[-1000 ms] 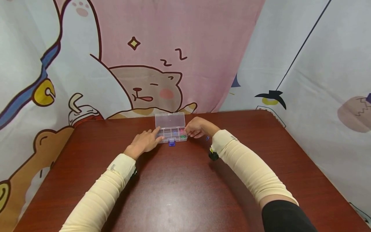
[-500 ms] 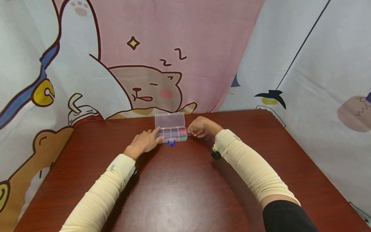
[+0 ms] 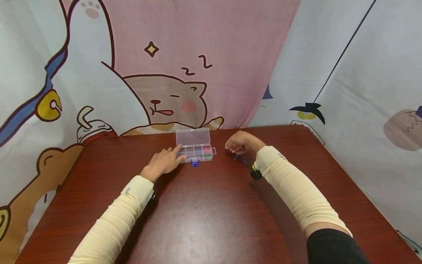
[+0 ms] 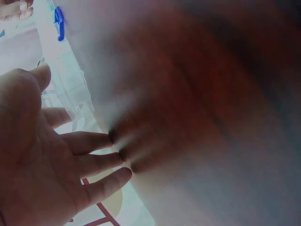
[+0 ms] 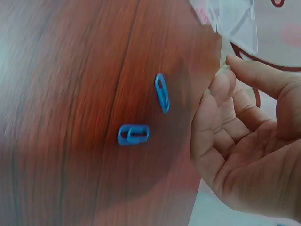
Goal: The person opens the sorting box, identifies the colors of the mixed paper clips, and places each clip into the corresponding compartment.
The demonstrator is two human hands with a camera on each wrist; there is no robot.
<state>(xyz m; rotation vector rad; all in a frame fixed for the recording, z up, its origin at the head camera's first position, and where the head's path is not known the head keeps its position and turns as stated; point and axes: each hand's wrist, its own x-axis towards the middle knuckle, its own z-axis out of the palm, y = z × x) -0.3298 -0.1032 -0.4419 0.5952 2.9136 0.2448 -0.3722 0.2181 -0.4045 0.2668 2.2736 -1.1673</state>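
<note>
A clear plastic compartment box (image 3: 190, 154) stands with its lid (image 3: 193, 137) raised, holding pink paper clips (image 3: 207, 150), green paper clips (image 3: 207, 156) and something blue. My left hand (image 3: 165, 160) rests on its left end; in the left wrist view that hand's fingers (image 4: 96, 143) are spread and fairly straight. To the right of the box, my right hand (image 3: 242, 142) hovers with loosely curled fingers and thumb near the index finger. Nothing shows between them in the right wrist view. Two blue paper clips (image 5: 162, 93) (image 5: 133, 134) lie on the table close to this hand.
The reddish-brown wooden table (image 3: 197, 212) stretches toward me. Behind the box, a printed cartoon curtain (image 3: 244, 73) hangs at the table's far edge. A blue latch (image 3: 195, 162) juts from the box's front, and a clear hanging tab (image 3: 214, 150) from its right end.
My right hand has moved right, away from the box's right end, to beside the blue paper clips. Both clips and the hanging tab have come into view. The left hand has stayed put.
</note>
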